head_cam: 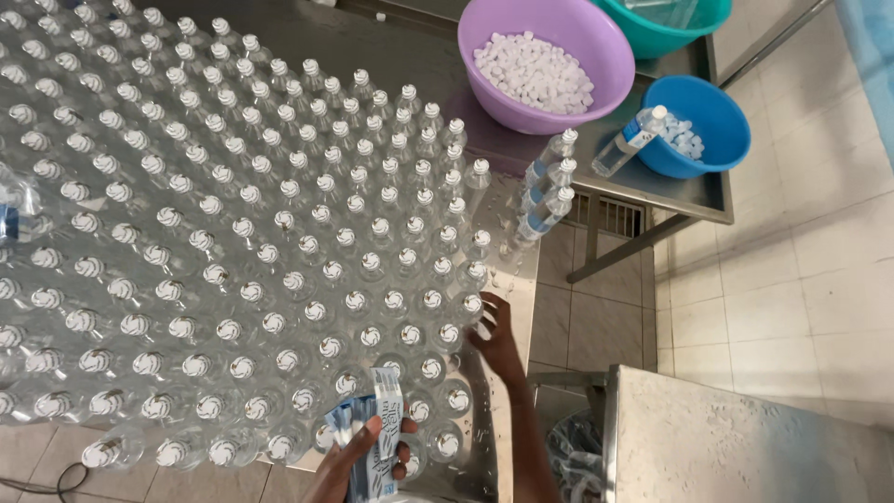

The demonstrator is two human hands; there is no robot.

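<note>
A steel table [503,391] carries a dense field of several clear plastic bottles [279,233] with white caps, standing upright in rows. My left hand [358,461] at the bottom edge is shut on a stack of blue-and-white label sleeves [377,424]. My right hand [494,335] reaches to the right edge of the bottle field, fingers spread and touching a capped bottle [472,305] in the outer row.
A purple bowl [596,37] of white caps, a teal bowl [689,28] and a blue bowl [717,116] with a labelled bottle sit on a second table at the back right. Three labelled bottles [549,191] stand by the edge. A steel surface [745,438] is at the lower right, tiled floor between.
</note>
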